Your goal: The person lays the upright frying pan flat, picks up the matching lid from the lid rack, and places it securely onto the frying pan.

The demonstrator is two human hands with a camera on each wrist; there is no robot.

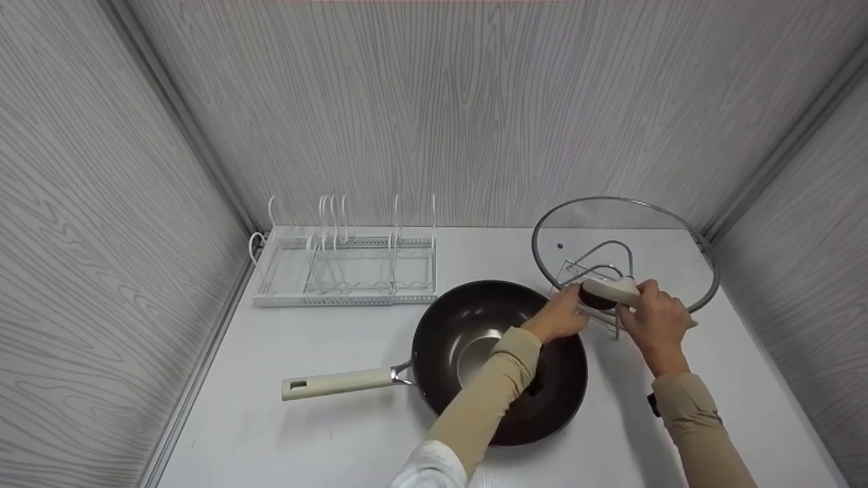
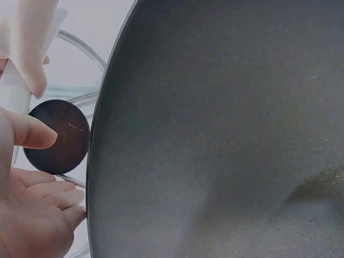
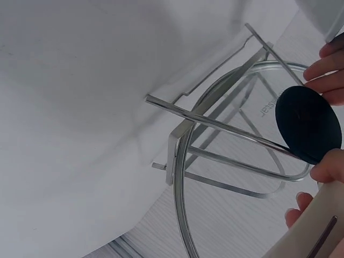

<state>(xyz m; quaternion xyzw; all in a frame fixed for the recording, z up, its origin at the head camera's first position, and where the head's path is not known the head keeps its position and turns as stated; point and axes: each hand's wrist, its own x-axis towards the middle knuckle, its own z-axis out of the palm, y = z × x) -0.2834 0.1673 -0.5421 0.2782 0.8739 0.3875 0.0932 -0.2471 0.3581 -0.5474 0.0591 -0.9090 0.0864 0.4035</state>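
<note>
A large clear glass lid (image 1: 553, 227) with a grey rim stands tilted at the right. Its cream handle (image 1: 610, 290) ends in a dark round disc (image 3: 309, 123). My right hand (image 1: 656, 324) grips the handle from the right. From the left, my left hand (image 1: 559, 316) pinches the disc end, its thumb (image 2: 37, 131) lying across the disc. By the lid is a small metal wire rack (image 3: 215, 124); the lid's rim passes close along its bars, and I cannot tell whether it rests in them. A dark wok (image 1: 441, 339) sits beneath my left forearm.
The wok's cream long handle (image 1: 339, 383) points left. Behind it, a white wire dish rack (image 1: 346, 299) with upright loops stands at the back left of the white table (image 1: 271, 447). Grey wood-grain panels (image 1: 475, 122) enclose the back and both sides.
</note>
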